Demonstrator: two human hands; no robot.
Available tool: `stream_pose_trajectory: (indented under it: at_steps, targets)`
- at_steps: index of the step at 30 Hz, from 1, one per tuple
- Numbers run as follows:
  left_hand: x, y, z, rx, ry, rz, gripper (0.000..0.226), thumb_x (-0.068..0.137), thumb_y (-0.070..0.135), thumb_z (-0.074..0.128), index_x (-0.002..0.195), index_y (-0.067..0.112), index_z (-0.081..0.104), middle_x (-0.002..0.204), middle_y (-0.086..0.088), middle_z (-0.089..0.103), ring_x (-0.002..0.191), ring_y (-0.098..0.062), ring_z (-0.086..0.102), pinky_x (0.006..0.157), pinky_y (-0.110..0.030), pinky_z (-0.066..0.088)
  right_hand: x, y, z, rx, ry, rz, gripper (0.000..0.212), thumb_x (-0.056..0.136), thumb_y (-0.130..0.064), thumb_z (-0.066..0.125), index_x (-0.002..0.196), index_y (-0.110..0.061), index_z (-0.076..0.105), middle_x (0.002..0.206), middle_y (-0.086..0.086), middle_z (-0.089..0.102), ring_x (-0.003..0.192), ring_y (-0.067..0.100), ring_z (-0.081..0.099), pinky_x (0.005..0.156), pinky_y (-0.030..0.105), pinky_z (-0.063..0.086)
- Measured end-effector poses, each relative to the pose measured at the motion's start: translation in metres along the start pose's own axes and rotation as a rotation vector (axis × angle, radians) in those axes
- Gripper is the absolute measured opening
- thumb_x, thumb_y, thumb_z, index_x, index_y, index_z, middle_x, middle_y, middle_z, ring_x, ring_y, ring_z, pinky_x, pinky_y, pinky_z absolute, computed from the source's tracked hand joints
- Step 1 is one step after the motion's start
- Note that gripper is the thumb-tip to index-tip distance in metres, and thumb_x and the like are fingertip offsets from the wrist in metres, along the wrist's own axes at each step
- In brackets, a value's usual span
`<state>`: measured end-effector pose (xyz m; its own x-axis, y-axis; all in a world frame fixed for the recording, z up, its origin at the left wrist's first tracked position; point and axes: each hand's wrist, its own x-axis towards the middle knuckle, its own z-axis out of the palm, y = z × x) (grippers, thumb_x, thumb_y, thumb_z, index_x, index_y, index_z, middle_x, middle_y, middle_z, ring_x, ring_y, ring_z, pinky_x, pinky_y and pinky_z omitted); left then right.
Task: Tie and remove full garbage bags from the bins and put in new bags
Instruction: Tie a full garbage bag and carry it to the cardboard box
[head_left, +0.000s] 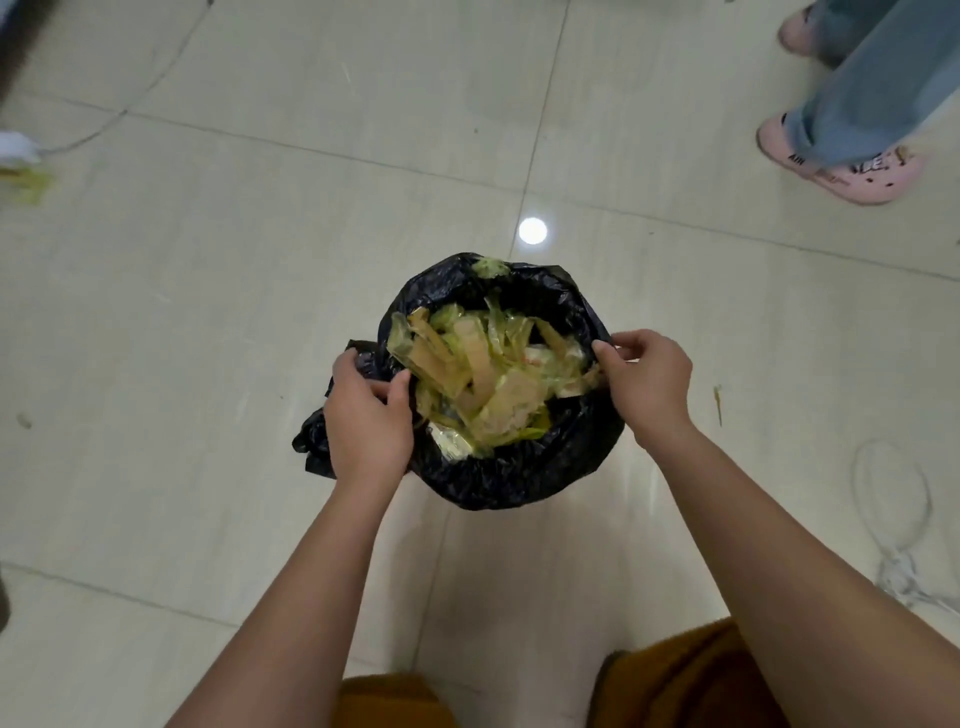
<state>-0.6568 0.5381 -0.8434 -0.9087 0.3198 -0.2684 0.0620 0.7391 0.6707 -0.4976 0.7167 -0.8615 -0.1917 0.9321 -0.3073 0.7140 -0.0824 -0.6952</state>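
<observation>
A black garbage bag (519, 473) stands open on the tiled floor, its rim folded outward so that any bin under it is hidden. It is filled with crumpled yellow-green plastic and brownish cardboard strips (483, 374). My left hand (366, 415) grips the bag's left rim, thumb inside and fingers outside over a loose flap. At the right rim, my right hand (647, 384) pinches the plastic between thumb and fingers.
Another person's legs in blue jeans and pink clogs (841, 166) stand at the upper right. A thin cable (150, 83) and scraps of white and yellow-green litter (23, 166) lie at the left. A clear plastic bag (893, 519) lies at the right.
</observation>
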Motion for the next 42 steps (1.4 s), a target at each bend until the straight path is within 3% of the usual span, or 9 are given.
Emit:
stream_pose_trajectory:
  at_steps: [7,10,14,21,24,28,32,38,42]
  targets:
    - [0.013,-0.03,-0.005,0.048,0.023,0.082,0.001,0.085,0.012,0.067,0.086,0.011,0.067,0.063,0.006,0.057,0.061,-0.01,0.053,0.059,-0.026,0.037,0.014,0.001,-0.005,-0.071,-0.026,-0.052,0.008,0.085,-0.015,0.069,0.08,-0.009,0.07,0.071,-0.003,0.063,0.071,0.018,0.06,0.067,0.031,0.05]
    - [0.017,-0.044,-0.005,0.052,0.048,0.178,0.013,0.086,0.011,0.064,0.075,0.017,0.065,0.068,0.004,0.06,0.065,-0.011,0.055,0.055,-0.024,0.034,0.015,0.007,-0.004,-0.138,-0.015,-0.141,0.01,0.085,-0.014,0.066,0.074,-0.015,0.065,0.071,-0.006,0.06,0.071,0.015,0.059,0.061,0.026,0.043]
    - [0.013,-0.041,0.003,-0.002,0.063,0.188,0.013,0.087,0.01,0.061,0.076,0.015,0.061,0.082,-0.004,0.063,0.08,-0.023,0.057,0.068,-0.027,0.036,0.013,0.0,-0.001,-0.261,-0.015,-0.217,0.012,0.083,-0.013,0.06,0.073,-0.02,0.06,0.074,-0.006,0.059,0.069,0.016,0.057,0.052,0.021,0.035]
    - [0.004,-0.019,0.001,-0.083,0.058,0.193,0.014,0.09,0.007,0.055,0.078,0.014,0.053,0.071,0.002,0.056,0.062,-0.008,0.049,0.051,-0.007,0.037,0.013,-0.02,-0.016,-0.241,-0.054,-0.298,0.012,0.085,-0.015,0.063,0.074,-0.02,0.06,0.09,-0.001,0.063,0.068,0.012,0.053,0.05,0.023,0.035]
    - [0.011,-0.015,-0.002,-0.159,0.066,0.129,0.01,0.092,0.008,0.052,0.083,0.013,0.053,0.072,0.004,0.051,0.061,-0.011,0.046,0.049,-0.017,0.034,0.014,-0.018,-0.024,-0.135,-0.15,-0.268,0.015,0.085,-0.015,0.068,0.073,-0.02,0.06,0.077,-0.003,0.061,0.061,0.01,0.052,0.041,0.016,0.035]
    - [0.015,-0.005,-0.011,-0.396,0.008,-0.033,0.004,0.09,0.013,0.056,0.088,0.017,0.057,0.075,-0.001,0.056,0.064,-0.019,0.051,0.055,-0.028,0.043,0.009,-0.023,-0.042,0.184,-0.274,-0.203,0.016,0.082,-0.005,0.073,0.079,-0.019,0.065,0.074,-0.001,0.056,0.063,0.014,0.052,0.062,0.03,0.047]
    - [0.014,0.005,-0.017,-0.467,-0.013,-0.042,0.01,0.085,0.013,0.07,0.09,0.019,0.064,0.078,-0.006,0.058,0.07,-0.022,0.056,0.064,-0.033,0.05,0.003,-0.025,-0.052,0.347,-0.339,-0.204,0.022,0.085,0.003,0.067,0.087,-0.018,0.066,0.076,0.001,0.057,0.062,0.014,0.057,0.066,0.031,0.05]
    - [0.018,0.01,-0.022,-0.425,0.172,0.127,0.031,0.077,-0.004,0.066,0.072,0.026,0.065,0.069,0.009,0.055,0.051,0.002,0.046,0.049,-0.012,0.04,0.009,-0.025,-0.056,0.121,-0.11,-0.249,0.024,0.083,0.0,0.063,0.082,-0.024,0.066,0.082,0.002,0.059,0.061,0.018,0.053,0.058,0.032,0.048]
    - [0.014,0.01,-0.024,-0.33,0.134,0.097,0.03,0.079,-0.004,0.062,0.087,0.024,0.065,0.073,0.005,0.054,0.053,-0.005,0.048,0.047,-0.016,0.04,0.009,-0.026,-0.051,0.023,-0.142,-0.219,0.029,0.08,-0.003,0.061,0.103,-0.021,0.063,0.081,-0.002,0.056,0.062,0.017,0.055,0.055,0.032,0.049]
